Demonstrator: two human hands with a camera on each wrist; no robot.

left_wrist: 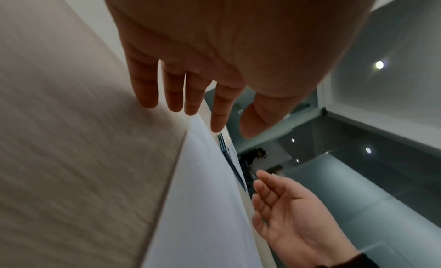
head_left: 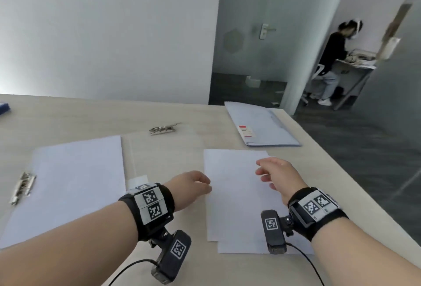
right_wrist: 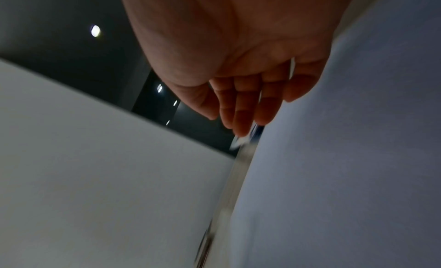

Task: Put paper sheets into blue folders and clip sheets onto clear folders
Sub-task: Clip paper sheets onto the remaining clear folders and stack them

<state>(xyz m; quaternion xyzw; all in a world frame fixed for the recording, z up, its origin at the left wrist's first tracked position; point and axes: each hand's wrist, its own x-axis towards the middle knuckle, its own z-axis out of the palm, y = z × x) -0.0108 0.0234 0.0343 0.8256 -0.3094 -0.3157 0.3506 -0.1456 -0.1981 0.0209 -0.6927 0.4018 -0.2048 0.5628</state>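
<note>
A small stack of white paper sheets (head_left: 234,196) lies on the table in front of me. My left hand (head_left: 193,185) hovers at the stack's left edge with fingers straight and relaxed, holding nothing (left_wrist: 190,102). My right hand (head_left: 273,174) hangs over the stack's right side, fingers loosely extended and empty (right_wrist: 245,109). A clear folder (head_left: 164,151) with a metal clip (head_left: 163,129) at its far end lies between the stack and another clear folder carrying a sheet (head_left: 75,180), clip (head_left: 22,186) at its left. A blue folder (head_left: 262,126) lies at the far right.
The table (head_left: 68,117) has its right edge running diagonally close to the blue folder, with dark floor beyond. A blue object (head_left: 4,107) peeks in at the far left edge. Another person (head_left: 330,62) works at a desk in the background.
</note>
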